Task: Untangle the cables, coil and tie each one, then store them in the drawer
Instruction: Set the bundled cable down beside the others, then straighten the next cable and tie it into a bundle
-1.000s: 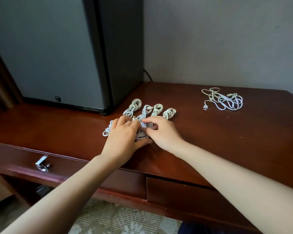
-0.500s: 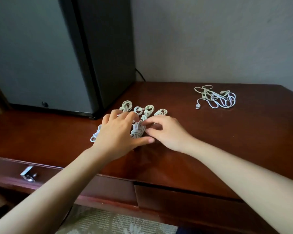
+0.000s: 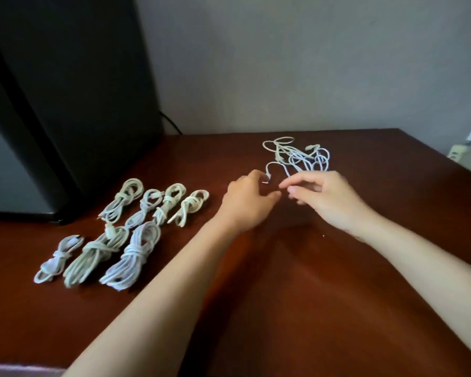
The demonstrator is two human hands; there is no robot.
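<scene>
Both bare forearms reach forward across the dark red-brown desk [image 3: 283,308] and meet near its middle, well right of the finished work. The left hand [image 3: 249,202] lies back-up with its fingers curled under. Its forefinger tip sits at the plug [image 3: 266,182] on the near loose end of the tangled cables [image 3: 297,156]. Motion blur hides whether finger and thumb actually pinch that plug or merely touch it. The right hand [image 3: 326,200] hovers just beside it, palm turned inward. Its fingers are loosely bent and point left toward the other hand, and its thumb is close under the forefinger. Nothing shows between them, and its knuckles overlap the near edge of the tangle.

There is one tangle. It is a loose heap of white and off-white loops toward the far edge of the desk, just beyond the hands. How many cables it holds cannot be told.

There are seven tied coils [image 3: 132,257] lying on the desk's left part, each wrapped round its middle. Four smaller ones form the far row, side by side and slanted alike. Three form the near row, and the two on its right are thicker. The coils lie apart from both hands.

One black cabinet [image 3: 65,104] stands at the far left against the grey wall [image 3: 310,63], and one black cord [image 3: 172,123] runs behind it.
</scene>
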